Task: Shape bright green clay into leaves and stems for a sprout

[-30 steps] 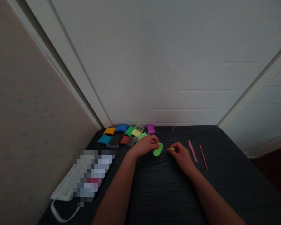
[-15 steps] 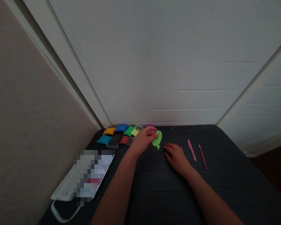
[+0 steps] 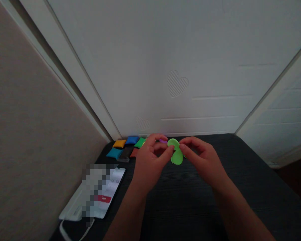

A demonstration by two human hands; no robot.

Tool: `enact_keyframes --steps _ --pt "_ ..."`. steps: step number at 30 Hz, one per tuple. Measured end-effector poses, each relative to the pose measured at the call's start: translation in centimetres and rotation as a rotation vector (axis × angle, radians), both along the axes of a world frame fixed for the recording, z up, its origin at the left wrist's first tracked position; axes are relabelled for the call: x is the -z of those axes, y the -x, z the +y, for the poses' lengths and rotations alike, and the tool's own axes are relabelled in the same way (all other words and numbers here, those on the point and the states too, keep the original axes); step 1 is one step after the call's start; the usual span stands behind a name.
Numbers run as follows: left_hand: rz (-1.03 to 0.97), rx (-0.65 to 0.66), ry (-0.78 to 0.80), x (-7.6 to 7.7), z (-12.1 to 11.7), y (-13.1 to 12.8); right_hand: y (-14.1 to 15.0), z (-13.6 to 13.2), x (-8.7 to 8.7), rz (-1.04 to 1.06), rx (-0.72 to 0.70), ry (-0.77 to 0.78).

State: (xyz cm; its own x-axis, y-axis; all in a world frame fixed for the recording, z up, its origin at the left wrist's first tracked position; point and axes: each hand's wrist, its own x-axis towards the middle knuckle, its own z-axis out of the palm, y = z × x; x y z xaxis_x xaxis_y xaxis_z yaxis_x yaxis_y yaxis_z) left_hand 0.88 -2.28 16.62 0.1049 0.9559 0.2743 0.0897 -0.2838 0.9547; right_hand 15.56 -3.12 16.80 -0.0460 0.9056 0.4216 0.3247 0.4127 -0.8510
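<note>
A light green piece of modelling clay [image 3: 177, 157], flattened into rounded lobes, is held up above the table between my two hands. My left hand [image 3: 150, 157] pinches its left side between thumb and fingers. At its right edge, my right hand [image 3: 203, 155] has thumb and forefinger closed on it. A bit of green shows just below the right fingertips; what it belongs to I cannot make out. Part of the clay is covered by the fingertips.
Small coloured packets lie at the back left of the dark table [image 3: 175, 207], among them an orange packet [image 3: 119, 144], a blue packet [image 3: 132, 140] and a teal packet [image 3: 114, 153]. A phone [image 3: 112, 187] and a white cable [image 3: 63, 231] are at the left. A white panel [image 3: 145, 67] stands behind.
My right hand has risen from the table and taken hold of the green clay, which now shows its lobes. The pink knife and pink stick are now hidden behind my right hand and arm.
</note>
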Motion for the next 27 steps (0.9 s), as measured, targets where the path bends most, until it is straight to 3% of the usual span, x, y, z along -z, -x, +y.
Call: enact_keyframes --steps 8,15,22,27 --pt "0.102 0.006 -0.144 -0.5 -0.9 0.3 -0.6 -0.6 -0.4 -0.071 0.043 -0.039" --pt "0.445 -0.078 -0.328 -0.7 -1.1 0.4 -0.7 -1.1 -0.6 -0.213 0.099 -0.189" --pt "0.426 -0.113 -0.412 -0.7 -1.1 0.1 -0.7 -1.1 -0.4 -0.249 0.062 -0.254" --pt "0.480 -0.186 -0.508 -0.6 -1.5 0.1 -0.7 -1.2 -0.1 -0.291 0.121 -0.379"
